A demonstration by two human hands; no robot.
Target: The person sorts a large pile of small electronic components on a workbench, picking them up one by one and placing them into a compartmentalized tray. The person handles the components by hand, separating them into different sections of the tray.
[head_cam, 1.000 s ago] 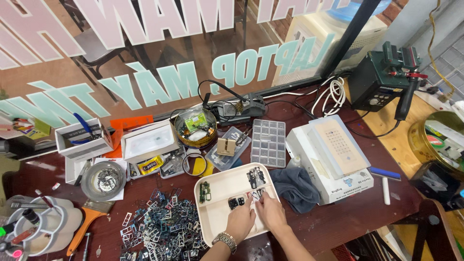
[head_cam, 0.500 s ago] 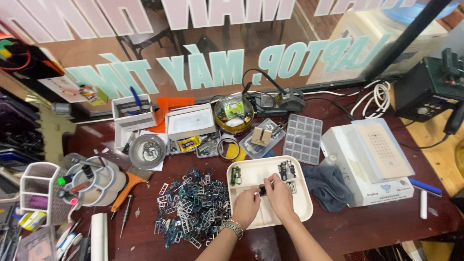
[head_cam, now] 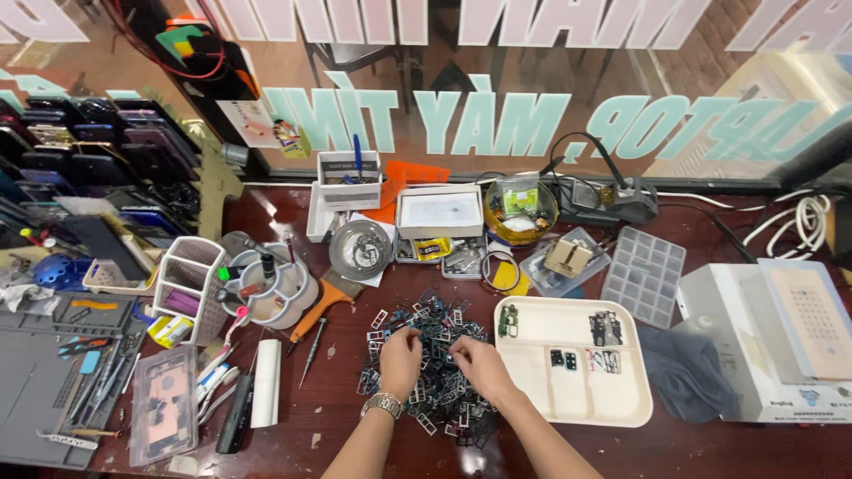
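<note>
Two hands work in one heap of small dark metal frames point(head_cam: 426, 359): the left hand point(head_cam: 401, 362) and right hand point(head_cam: 473, 364) both curl down, fingertips pinching into it, though which piece I cannot tell. Loose frames could slide off toward the wrists. Heap's long axis runs away from the hands; white tray point(head_cam: 621, 408) sits just right.

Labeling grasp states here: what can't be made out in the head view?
- Fingertips of left hand and right hand: buried in the pile of small frames; any pinch hidden.
- Parts in the white tray: too small to identify.
- White machine: cut off by the right edge.
</note>
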